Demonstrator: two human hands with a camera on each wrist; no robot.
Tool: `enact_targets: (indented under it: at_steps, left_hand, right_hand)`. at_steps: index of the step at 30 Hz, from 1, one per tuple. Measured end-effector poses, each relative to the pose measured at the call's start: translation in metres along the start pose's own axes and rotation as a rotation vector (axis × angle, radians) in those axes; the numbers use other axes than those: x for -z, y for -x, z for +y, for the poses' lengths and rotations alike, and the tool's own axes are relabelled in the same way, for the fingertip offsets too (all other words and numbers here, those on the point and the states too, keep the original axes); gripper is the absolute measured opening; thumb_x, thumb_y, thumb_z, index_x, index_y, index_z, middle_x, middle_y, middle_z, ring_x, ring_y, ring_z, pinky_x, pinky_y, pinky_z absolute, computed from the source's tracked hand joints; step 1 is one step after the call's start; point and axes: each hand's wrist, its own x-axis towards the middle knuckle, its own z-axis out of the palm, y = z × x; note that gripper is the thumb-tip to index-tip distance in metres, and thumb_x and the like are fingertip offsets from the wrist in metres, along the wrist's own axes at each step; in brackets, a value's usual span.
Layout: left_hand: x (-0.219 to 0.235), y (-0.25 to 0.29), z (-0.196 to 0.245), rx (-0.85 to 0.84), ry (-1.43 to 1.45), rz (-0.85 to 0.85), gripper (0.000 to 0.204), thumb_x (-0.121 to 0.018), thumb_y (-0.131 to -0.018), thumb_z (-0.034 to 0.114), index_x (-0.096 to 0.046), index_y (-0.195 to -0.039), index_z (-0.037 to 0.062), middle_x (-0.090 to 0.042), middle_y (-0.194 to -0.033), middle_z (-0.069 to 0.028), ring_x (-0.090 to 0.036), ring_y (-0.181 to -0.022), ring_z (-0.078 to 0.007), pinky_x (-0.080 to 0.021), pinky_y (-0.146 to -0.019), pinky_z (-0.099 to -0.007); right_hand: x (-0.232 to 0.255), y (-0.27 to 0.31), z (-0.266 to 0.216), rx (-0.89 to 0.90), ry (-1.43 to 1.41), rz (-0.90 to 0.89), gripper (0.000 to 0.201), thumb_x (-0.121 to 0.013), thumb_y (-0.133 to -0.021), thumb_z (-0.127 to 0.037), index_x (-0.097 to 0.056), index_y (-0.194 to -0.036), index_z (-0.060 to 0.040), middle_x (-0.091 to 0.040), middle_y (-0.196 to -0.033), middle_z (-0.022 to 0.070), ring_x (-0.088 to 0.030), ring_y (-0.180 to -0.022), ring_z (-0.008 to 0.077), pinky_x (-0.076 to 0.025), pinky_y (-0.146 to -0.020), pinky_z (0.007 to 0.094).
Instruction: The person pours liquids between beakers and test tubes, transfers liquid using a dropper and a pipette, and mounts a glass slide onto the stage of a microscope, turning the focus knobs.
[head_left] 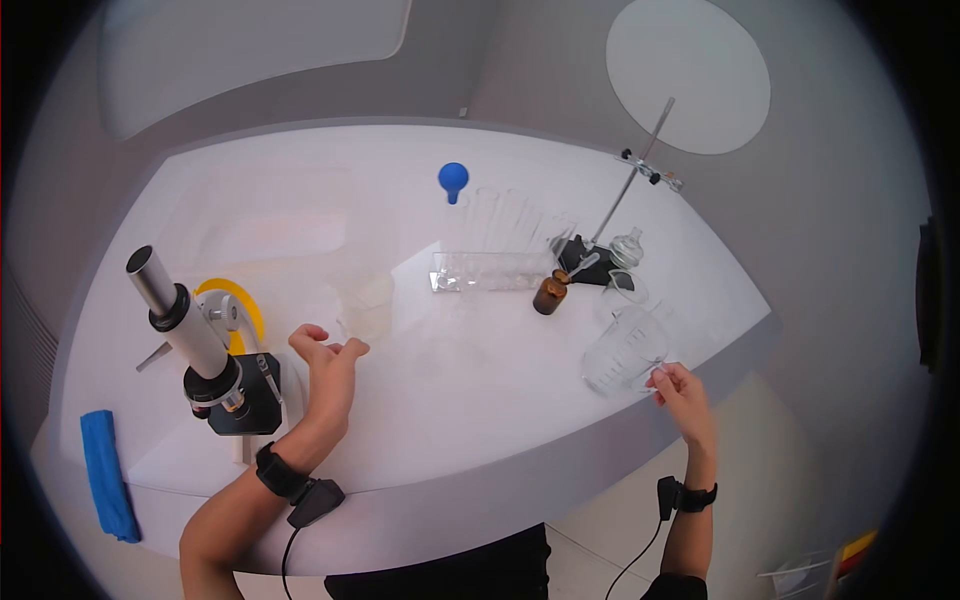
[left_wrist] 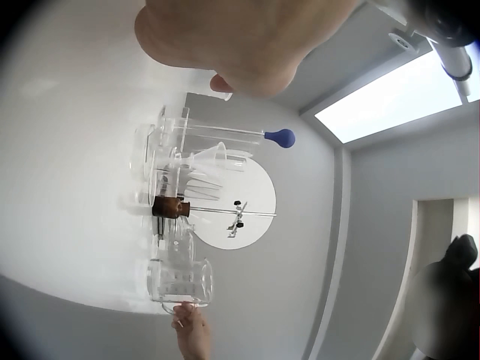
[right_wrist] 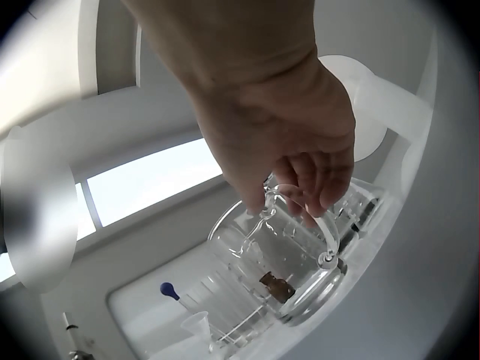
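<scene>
In the head view my right hand (head_left: pixel 682 395) grips the handle of a clear glass measuring jug (head_left: pixel 625 350) at the table's right front edge. The right wrist view shows fingers curled at the looped handle (right_wrist: pixel 324 232), with the jug (right_wrist: pixel 300 247) tilted in that view. My left hand (head_left: pixel 328 375) is bent over the table between the microscope and a faint clear beaker-like vessel (head_left: pixel 367 303). A clear edge shows beside one fingertip (left_wrist: pixel 220 83) in the left wrist view; I cannot tell whether this hand holds it.
A microscope (head_left: pixel 200 340) stands at left, near a folded blue cloth (head_left: pixel 108 475). Further back are a blue rubber bulb (head_left: pixel 453 179), glass tubes (head_left: pixel 500 215), a clear rack (head_left: pixel 490 272), a brown bottle (head_left: pixel 549 294) and a metal stand (head_left: pixel 625 190). Glassware (head_left: pixel 627 248) sits behind the jug.
</scene>
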Motion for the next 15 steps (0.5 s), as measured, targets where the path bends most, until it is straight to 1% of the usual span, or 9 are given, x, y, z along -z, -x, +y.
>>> enact_targets:
  at_steps: [2, 4, 6, 7, 8, 10, 12, 13, 15]
  left_hand:
    - [-0.002, 0.011, 0.009, -0.018, 0.056, 0.061, 0.055, -0.066, -0.075, 0.01, -0.027, -0.112, 0.0103, -0.033, -0.101, -0.0071, -0.04, -0.088, -0.0142, -0.037, -0.076, -0.028]
    - [-0.002, 0.019, 0.003, -0.145, 0.052, 0.065, 0.052, -0.065, -0.075, 0.007, -0.028, -0.111, 0.011, -0.034, -0.099, -0.006, -0.039, -0.087, -0.0135, -0.036, -0.076, -0.0269]
    - [-0.006, 0.035, 0.009, -0.414, 0.001, -0.065, 0.051, -0.064, -0.073, 0.002, -0.03, -0.109, 0.0115, -0.034, -0.099, -0.0051, -0.039, -0.087, -0.0129, -0.036, -0.076, -0.027]
    - [-0.011, 0.043, 0.014, -0.468, 0.026, -0.152, 0.046, -0.064, -0.075, 0.001, -0.032, -0.107, 0.0111, -0.036, -0.099, -0.0039, -0.04, -0.087, -0.0122, -0.037, -0.076, -0.0268]
    - [-0.015, 0.048, 0.018, -0.477, 0.016, -0.167, 0.046, -0.064, -0.075, 0.001, -0.032, -0.107, 0.0111, -0.036, -0.099, -0.0039, -0.04, -0.087, -0.0122, -0.037, -0.076, -0.0268]
    - [-0.022, 0.057, 0.023, -0.412, -0.046, -0.579, 0.039, -0.066, -0.08, 0.005, -0.037, -0.106, 0.0094, -0.041, -0.099, -0.0034, -0.044, -0.089, -0.012, -0.039, -0.074, -0.0266]
    - [-0.03, 0.065, 0.017, -0.437, -0.166, -0.693, 0.035, -0.066, -0.083, 0.009, -0.041, -0.107, 0.0081, -0.044, -0.1, -0.0037, -0.046, -0.09, -0.0124, -0.04, -0.073, -0.0268]
    - [-0.034, 0.066, 0.015, -0.458, -0.277, -0.788, 0.032, -0.066, -0.086, 0.013, -0.044, -0.108, 0.0069, -0.047, -0.102, -0.004, -0.048, -0.092, -0.0127, -0.041, -0.073, -0.0269]
    - [-0.045, 0.07, 0.018, -0.449, -0.335, -0.833, 0.032, -0.066, -0.087, 0.016, -0.045, -0.11, 0.0061, -0.049, -0.104, -0.005, -0.049, -0.094, -0.0137, -0.042, -0.073, -0.0275]
  right_hand:
    - [-0.005, 0.004, 0.0, -0.006, 0.012, -0.019, 0.021, -0.061, -0.096, -0.024, -0.063, -0.093, -0.0037, -0.065, -0.08, 0.0011, -0.05, -0.064, 0.0054, -0.042, -0.059, 0.0214]
    - [-0.013, 0.008, -0.004, -0.002, 0.025, -0.036, 0.022, -0.06, -0.096, -0.025, -0.063, -0.088, -0.0045, -0.065, -0.077, 0.0, -0.05, -0.063, 0.0046, -0.042, -0.059, 0.0209]
    - [-0.024, 0.014, -0.011, 0.021, -0.022, -0.158, 0.024, -0.06, -0.096, -0.025, -0.062, -0.081, -0.0054, -0.064, -0.075, -0.001, -0.05, -0.061, 0.0041, -0.042, -0.058, 0.0208]
    - [-0.031, 0.016, -0.016, 0.017, -0.036, -0.146, 0.024, -0.06, -0.096, -0.025, -0.062, -0.081, -0.0054, -0.064, -0.075, -0.001, -0.05, -0.061, 0.0041, -0.042, -0.058, 0.0208]
    - [-0.04, 0.019, -0.021, 0.013, -0.092, -0.2, 0.024, -0.059, -0.097, -0.025, -0.062, -0.083, -0.0053, -0.064, -0.076, -0.0011, -0.05, -0.062, 0.0043, -0.042, -0.058, 0.0207]
    - [-0.057, 0.021, -0.03, 0.007, -0.163, -0.239, 0.024, -0.058, -0.098, -0.025, -0.063, -0.085, -0.0052, -0.064, -0.076, -0.0012, -0.051, -0.063, 0.0046, -0.043, -0.058, 0.0207]
    - [-0.076, 0.022, -0.036, 0.029, -0.22, -0.366, 0.023, -0.056, -0.099, -0.026, -0.063, -0.093, -0.0049, -0.066, -0.087, 0.0005, -0.056, -0.069, 0.0059, -0.044, -0.061, 0.0213]
    - [-0.088, 0.023, -0.037, 0.037, -0.242, -0.343, 0.023, -0.056, -0.099, -0.026, -0.063, -0.093, -0.0049, -0.066, -0.087, 0.0005, -0.056, -0.069, 0.0059, -0.044, -0.061, 0.0213]
    - [-0.11, 0.022, -0.043, 0.02, -0.312, -0.419, 0.026, -0.054, -0.1, -0.026, -0.06, -0.109, -0.0023, -0.066, -0.101, 0.0039, -0.061, -0.08, 0.0086, -0.048, -0.067, 0.0235]
